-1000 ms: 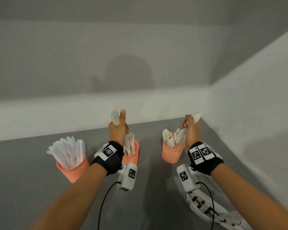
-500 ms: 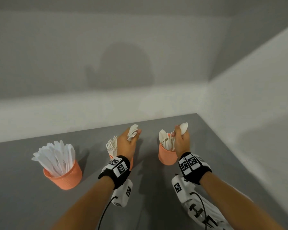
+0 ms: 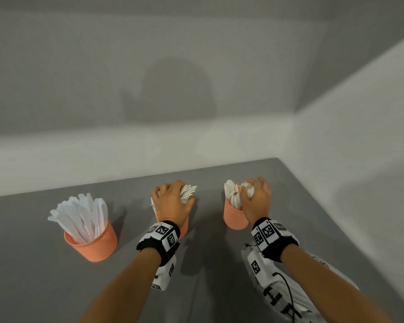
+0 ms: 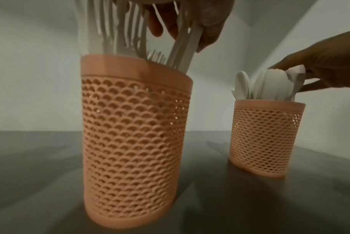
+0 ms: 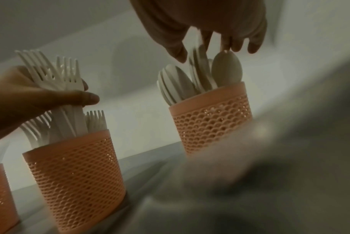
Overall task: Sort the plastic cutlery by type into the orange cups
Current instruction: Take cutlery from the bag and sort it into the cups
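Note:
Three orange mesh cups stand in a row on the grey table (image 3: 33, 287). My left hand (image 3: 173, 201) is over the middle cup (image 4: 136, 134) and grips a bundle of white forks (image 5: 68, 79), thumb across their handles, whose ends stand in that cup. My right hand (image 3: 254, 199) hovers over the right cup (image 3: 233, 217). Its fingers (image 5: 226, 44) are spread and nearly straight, with the tips touching the bowls of the spoons (image 5: 180, 82) standing in it. One spoon between thumb and fingers is blurred. The left cup (image 3: 93, 245) holds several white knives (image 3: 82, 217).
Pale walls close off the table at the back and on the right, forming a corner just beyond the right cup. A white cloth with black print (image 3: 289, 304) lies under my right forearm. Bare grey table shows in front of the cups.
Both hands have come down from above onto their cups. The left has lowered its forks into the middle cup. The right has lowered its spoons into the right cup and spread its fingers.

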The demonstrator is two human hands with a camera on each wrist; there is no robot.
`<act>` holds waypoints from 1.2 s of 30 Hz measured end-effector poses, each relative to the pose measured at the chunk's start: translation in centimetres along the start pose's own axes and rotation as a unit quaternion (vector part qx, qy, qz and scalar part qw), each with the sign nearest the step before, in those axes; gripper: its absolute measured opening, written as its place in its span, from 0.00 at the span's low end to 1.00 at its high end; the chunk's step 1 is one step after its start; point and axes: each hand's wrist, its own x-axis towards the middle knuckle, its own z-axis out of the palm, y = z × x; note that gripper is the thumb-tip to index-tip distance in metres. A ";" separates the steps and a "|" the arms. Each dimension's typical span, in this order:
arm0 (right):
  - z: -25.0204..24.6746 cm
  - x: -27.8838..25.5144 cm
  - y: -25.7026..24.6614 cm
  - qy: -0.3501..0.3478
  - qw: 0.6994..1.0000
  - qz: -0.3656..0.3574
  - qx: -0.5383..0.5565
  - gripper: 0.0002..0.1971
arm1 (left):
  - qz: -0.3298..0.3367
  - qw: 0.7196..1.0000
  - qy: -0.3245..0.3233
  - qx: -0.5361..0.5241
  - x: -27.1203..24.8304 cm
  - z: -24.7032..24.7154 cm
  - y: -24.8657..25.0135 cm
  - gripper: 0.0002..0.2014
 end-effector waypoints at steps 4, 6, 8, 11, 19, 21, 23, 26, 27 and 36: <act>0.5 0.0 -0.5 -0.020 1.000 -0.017 0.004 0.26 | 0.034 0.999 -0.026 -0.024 -0.1 -0.1 -0.3 0.20; 0.7 -0.1 -0.9 -0.032 0.998 -0.027 -0.037 0.31 | 0.055 0.998 -0.027 -0.019 -0.2 -0.2 -0.2 0.24; 0.8 0.1 -1.2 -0.044 0.994 -0.048 -0.085 0.37 | 0.081 0.996 -0.023 -0.009 -0.1 -0.5 -0.1 0.25; 0.8 0.3 -1.6 -0.087 0.980 -0.067 -0.168 0.40 | 0.153 0.988 -0.006 0.022 0.3 -1.1 -0.1 0.23; 0.8 -0.1 -2.0 -0.165 0.928 -0.099 -0.319 0.49 | 0.203 0.952 -0.029 0.229 0.4 -0.3 -1.3 0.18; 1.1 -0.1 -1.9 -0.157 0.929 -0.095 -0.323 0.47 | 0.180 0.946 -0.051 0.264 0.0 -0.2 -1.4 0.21; 1.5 0.0 -2.0 -0.148 0.929 -0.097 -0.326 0.43 | 0.168 0.942 -0.078 0.279 -0.1 -0.6 -1.4 0.23; 1.8 0.2 -2.3 -0.156 0.920 -0.122 -0.337 0.41 | 0.158 0.938 -0.116 0.285 0.3 -0.8 -1.2 0.25; 1.7 0.2 -2.4 -0.178 0.916 -0.116 -0.340 0.40 | 0.153 0.940 -0.123 0.280 0.3 -0.7 -1.2 0.25; 1.4 0.5 -3.1 -0.229 0.891 -0.063 -0.387 0.26 | 0.048 0.952 -0.198 0.227 0.4 0.0 -0.7 0.41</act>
